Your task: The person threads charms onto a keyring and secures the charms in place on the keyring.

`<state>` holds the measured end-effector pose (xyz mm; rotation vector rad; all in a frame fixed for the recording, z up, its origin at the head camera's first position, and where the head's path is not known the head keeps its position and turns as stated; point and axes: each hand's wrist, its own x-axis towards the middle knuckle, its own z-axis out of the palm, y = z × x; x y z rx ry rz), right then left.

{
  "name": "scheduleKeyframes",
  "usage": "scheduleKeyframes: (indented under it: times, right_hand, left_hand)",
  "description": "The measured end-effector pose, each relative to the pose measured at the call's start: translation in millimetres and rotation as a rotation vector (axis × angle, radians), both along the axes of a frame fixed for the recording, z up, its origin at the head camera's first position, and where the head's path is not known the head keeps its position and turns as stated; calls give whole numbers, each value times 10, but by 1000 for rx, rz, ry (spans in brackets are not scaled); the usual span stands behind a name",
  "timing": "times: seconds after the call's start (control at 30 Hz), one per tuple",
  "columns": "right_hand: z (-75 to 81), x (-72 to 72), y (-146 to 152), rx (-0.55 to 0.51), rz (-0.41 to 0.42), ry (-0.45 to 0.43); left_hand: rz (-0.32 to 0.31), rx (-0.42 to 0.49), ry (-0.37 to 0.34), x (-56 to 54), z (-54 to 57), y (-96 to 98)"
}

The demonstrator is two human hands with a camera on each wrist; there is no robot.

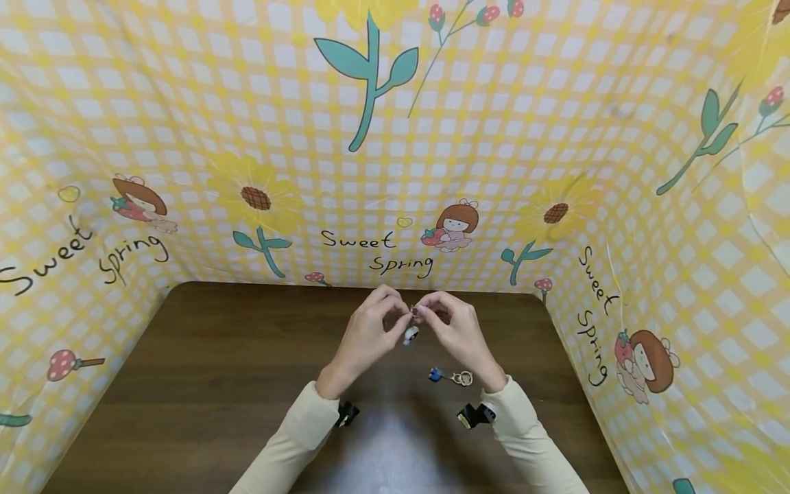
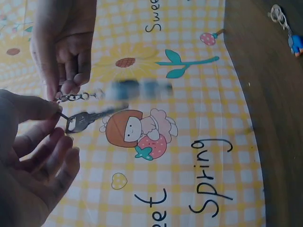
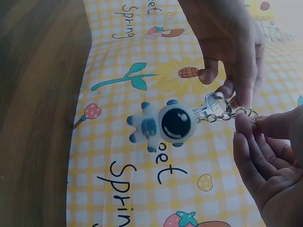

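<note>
Both hands are raised close together above the far part of the table. Between thumb and finger, my left hand [image 1: 370, 331] pinches the ring by a silver key [image 2: 81, 122]. My right hand [image 1: 458, 331] pinches the same small metal ring [image 3: 245, 112] at the end of a short chain [image 3: 218, 116]. From that chain hangs a white and blue astronaut figure [image 3: 173, 122] with a dark visor, blurred in the left wrist view. The key dangles beside the chain. Whether the key is fully threaded on the ring cannot be made out.
A second keychain with a blue figure [image 1: 435, 374] and a gold-coloured ring [image 1: 464, 379] lies on the brown wooden table [image 1: 204, 384], near the right wrist. A yellow checked cloth [image 1: 395, 171] stands as walls round the back and sides.
</note>
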<state>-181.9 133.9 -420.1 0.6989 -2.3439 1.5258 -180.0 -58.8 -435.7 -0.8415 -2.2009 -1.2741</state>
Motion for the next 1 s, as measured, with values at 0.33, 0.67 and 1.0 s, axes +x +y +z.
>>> scheduleKeyframes:
  times: [0.33, 0.67, 1.0]
  right_hand:
    - [-46, -16, 56, -23, 0, 36]
    - [-61, -16, 39, -17, 10, 48]
    - [-48, -10, 66, -41, -5, -14]
  left_hand:
    - [-83, 50, -21, -49, -4, -67]
    - [-79, 57, -102, -70, -8, -45]
    - [-105, 159, -157, -67, -15, -69]
